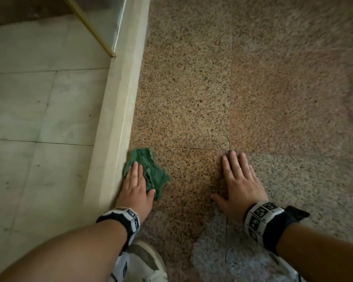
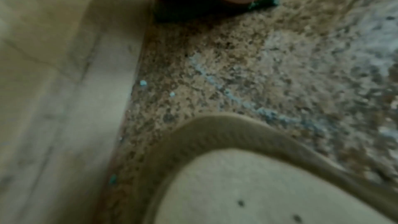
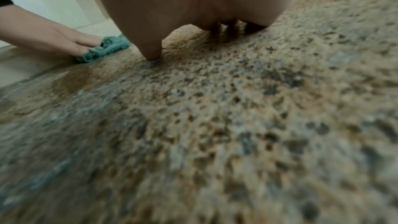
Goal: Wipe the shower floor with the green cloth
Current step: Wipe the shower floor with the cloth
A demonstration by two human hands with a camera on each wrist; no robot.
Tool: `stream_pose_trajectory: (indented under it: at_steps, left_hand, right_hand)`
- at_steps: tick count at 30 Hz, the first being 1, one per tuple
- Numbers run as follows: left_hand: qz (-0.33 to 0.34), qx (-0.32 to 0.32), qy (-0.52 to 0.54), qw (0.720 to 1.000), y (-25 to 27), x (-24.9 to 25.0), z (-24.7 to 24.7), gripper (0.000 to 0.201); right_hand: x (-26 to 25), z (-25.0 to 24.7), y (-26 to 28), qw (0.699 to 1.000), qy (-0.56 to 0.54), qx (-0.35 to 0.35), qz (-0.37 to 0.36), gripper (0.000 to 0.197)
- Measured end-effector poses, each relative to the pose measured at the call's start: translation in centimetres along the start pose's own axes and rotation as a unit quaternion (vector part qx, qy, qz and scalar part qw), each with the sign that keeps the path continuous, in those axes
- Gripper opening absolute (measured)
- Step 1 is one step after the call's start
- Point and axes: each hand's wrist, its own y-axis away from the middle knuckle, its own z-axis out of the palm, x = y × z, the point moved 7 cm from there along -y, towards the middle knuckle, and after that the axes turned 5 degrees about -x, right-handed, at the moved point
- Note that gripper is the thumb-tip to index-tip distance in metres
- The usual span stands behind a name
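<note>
The green cloth (image 1: 151,171) lies crumpled on the speckled brown shower floor (image 1: 192,98), right against the pale stone curb (image 1: 110,127). My left hand (image 1: 135,184) presses flat on the cloth with straight fingers, the thumb out to the right on its near corner. My right hand (image 1: 237,176) lies flat on the bare floor about a hand's width to the right, fingers spread, holding nothing. In the right wrist view the cloth (image 3: 107,48) shows under the left hand (image 3: 64,40). The left wrist view shows only a dark edge of cloth (image 2: 267,2) under the palm.
The curb runs from near left to far centre, with pale grey tiles (image 1: 39,110) beyond it on the left. A brass rod (image 1: 90,27) slants down to the curb's far end. My shoe (image 1: 143,261) stands just behind the left wrist. Wet grey patches (image 1: 222,251) mark the near floor.
</note>
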Motion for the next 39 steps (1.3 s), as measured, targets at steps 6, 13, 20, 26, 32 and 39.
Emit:
stream_pose_trajectory:
  at_steps: [6, 13, 20, 26, 32, 39]
  left_hand:
    - [0.05, -0.041, -0.026, 0.998, 0.0, 1.9, -0.2, 0.078]
    - [0.307, -0.088, -0.148, 0.936, 1.1, 19.1, 1.0, 0.078]
    - [0.388, -0.062, -0.24, 0.888, 3.9, 24.3, 4.2, 0.081]
    - [0.21, -0.026, -0.233, 0.949, -0.7, 12.1, -0.3, 0.079]
    - [0.12, -0.043, -0.167, 0.978, -1.8, 7.4, -1.4, 0.081]
    - [0.362, -0.14, -0.268, 0.882, 7.1, 19.0, 6.6, 0.075]
  right_hand:
    - [0.2, 0.0, -0.1, 1.0, 0.004, -0.007, -0.013, 0.112]
    - [5.7, -1.5, 1.1, 0.999, 0.034, 0.009, 0.014, 0.108]
    - [11.9, -1.5, 3.7, 0.997, 0.08, -0.015, 0.0, 0.101]
    - [11.0, -0.8, 3.7, 0.998, 0.05, 0.013, 0.033, 0.105]
    - [10.9, -1.0, 3.8, 0.998, 0.049, 0.006, 0.036, 0.11]
    - [11.1, -1.5, 4.3, 0.999, 0.024, 0.02, 0.036, 0.094]
